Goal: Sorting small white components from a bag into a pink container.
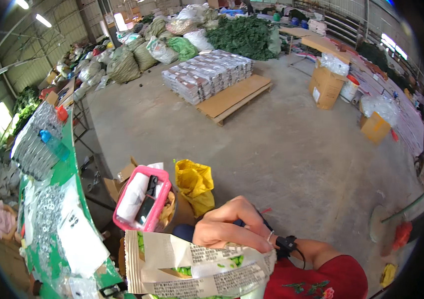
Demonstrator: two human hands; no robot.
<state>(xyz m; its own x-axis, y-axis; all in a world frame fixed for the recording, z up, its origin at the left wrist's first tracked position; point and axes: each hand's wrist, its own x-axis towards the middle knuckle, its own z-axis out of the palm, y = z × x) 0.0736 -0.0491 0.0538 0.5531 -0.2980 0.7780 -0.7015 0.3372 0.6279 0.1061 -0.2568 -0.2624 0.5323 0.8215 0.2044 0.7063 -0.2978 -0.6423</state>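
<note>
Close in front of me, a cream-coloured snack packet [172,278] with green pictures and small print fills the lower middle of the view. My right hand [229,224] reaches in from the lower right with its fingers bent and closed on the packet's upper edge. Its fingertips are partly hidden behind the wrapper. A pink plastic basket [163,204] stands just beyond the packet. It holds a white roll [135,197] and a dark phone-like object [145,209]. Beside the basket is a yellow bag [194,185], its top gaping. My left hand is not visible.
To the left runs a green-topped table [78,197] with stacked clear packages and a blue-capped bottle [55,144]. A person in pink [3,219] is beyond it. Ahead, packaged goods [207,74] sit by a pallet [234,99]; cardboard boxes [327,87] stand right.
</note>
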